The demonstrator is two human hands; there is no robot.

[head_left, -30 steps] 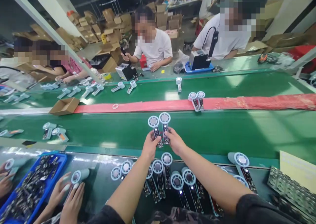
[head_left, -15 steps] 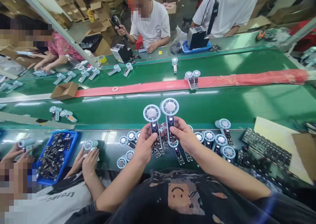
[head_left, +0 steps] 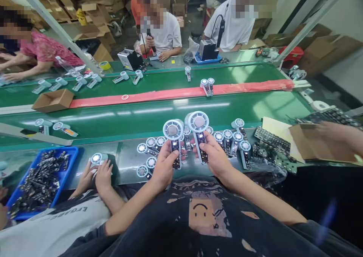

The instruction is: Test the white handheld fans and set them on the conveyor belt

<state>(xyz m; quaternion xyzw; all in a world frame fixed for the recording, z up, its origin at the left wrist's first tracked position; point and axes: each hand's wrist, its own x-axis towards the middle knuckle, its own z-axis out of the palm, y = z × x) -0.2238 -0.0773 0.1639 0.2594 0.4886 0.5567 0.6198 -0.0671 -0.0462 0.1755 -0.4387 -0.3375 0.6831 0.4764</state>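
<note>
My left hand [head_left: 166, 161] is wrapped round the handle of a light-blue fan unit [head_left: 173, 130], its thumb on the exposed circuit board. In my right hand [head_left: 216, 155] is a second light-blue fan unit [head_left: 198, 121], also gripped by the handle, with its board facing up. Both round heads point away from me, side by side and slightly apart. Beneath and beyond my hands, more fan units lie on the metal bench edge [head_left: 127, 162], several to the left and several to the right [head_left: 227, 134].
A green conveyor [head_left: 136, 121] runs across, with a red strip [head_left: 170, 93] and a cardboard box [head_left: 53, 100]. Left are a blue tray of boards [head_left: 42, 181] and a co-worker's hands [head_left: 99, 175]. Circuit panels [head_left: 272, 140] lie right, near another person's arm [head_left: 340, 134]. People sit opposite.
The view has swung to the right, so the surroundings sit further left. The two held fan units are a little further apart. An arm has appeared at the right edge.
</note>
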